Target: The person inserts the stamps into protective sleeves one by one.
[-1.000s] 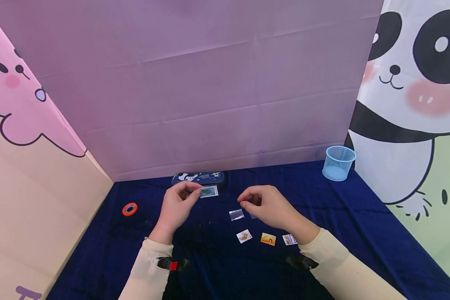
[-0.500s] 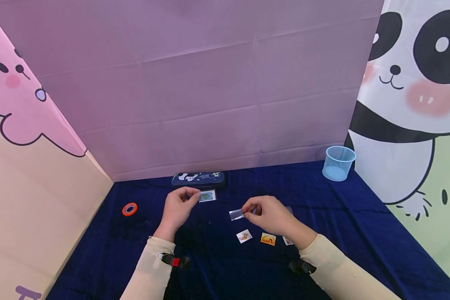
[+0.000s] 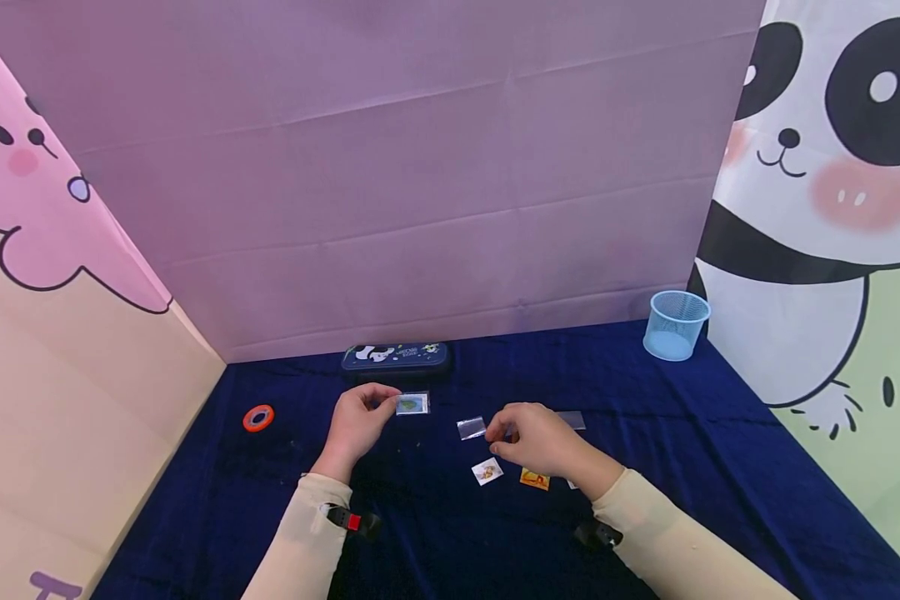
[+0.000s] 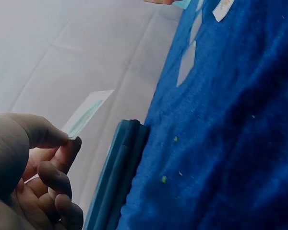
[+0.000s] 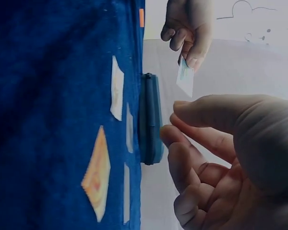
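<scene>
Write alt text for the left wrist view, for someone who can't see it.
Left hand pinching a small picture card by one end, clear of a blue cloth; a blue case lies beyond, and flat pale pieces farther along.

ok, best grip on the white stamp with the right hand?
Probably a pinch on two opposite edges, right hand coming from above and the near side: the white stamp is thin and lies flat on the cloth, with a clear sleeve just beyond it.
</scene>
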The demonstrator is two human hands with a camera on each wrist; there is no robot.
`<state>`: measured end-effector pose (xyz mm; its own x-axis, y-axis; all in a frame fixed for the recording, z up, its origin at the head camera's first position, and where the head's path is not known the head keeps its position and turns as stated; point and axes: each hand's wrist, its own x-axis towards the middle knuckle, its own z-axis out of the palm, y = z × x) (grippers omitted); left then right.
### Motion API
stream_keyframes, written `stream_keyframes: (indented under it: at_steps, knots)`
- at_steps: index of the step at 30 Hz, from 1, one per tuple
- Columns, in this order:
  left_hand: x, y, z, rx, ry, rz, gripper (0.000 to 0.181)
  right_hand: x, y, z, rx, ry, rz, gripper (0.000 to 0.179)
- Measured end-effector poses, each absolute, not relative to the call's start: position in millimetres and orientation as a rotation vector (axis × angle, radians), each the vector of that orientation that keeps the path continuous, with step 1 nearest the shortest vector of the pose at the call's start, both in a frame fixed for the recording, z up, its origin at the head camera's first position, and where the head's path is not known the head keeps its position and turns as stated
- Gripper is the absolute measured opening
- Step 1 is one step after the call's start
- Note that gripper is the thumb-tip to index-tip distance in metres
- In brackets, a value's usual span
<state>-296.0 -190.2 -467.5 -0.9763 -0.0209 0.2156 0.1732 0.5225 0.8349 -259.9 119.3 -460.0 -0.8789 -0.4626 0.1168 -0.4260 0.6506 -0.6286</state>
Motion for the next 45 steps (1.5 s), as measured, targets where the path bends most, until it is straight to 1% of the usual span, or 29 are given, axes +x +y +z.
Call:
stream_keyframes:
  at_steps: [10,17,20,33,40,45]
  knots:
    - [-296.5,-191.9,-478.2,-0.088,-2.650,-1.418,0.009,-260.6,116.0,-470.5,-0.784,2.833,-0.929,0.011]
    - [-296.5,-191.8,-484.8,-0.073,-2.678,-1.420,0.007,-261.9,114.0,-477.0,-0.785,2.838,-0.901,0.024]
    - [-297.5,-191.5,-487.9,-0.070,-2.699,-1.424,0.006,-262.0,113.7,-478.3,-0.772,2.835,-0.893,0.026]
    - [-299.9,-190.6,-495.6,-0.010,-2.811,-1.379,0.005,-261.9,113.6,-480.9,-0.786,2.855,-0.819,0.023]
    - [-300.1,-189.9,-497.3,-0.015,-2.834,-1.335,0.006,-263.9,115.2,-483.1,-0.796,2.868,-0.788,0.016]
    - [-298.9,-190.4,-497.7,0.006,-2.865,-1.281,0.006,-263.7,115.5,-482.9,-0.791,2.871,-0.778,0.021]
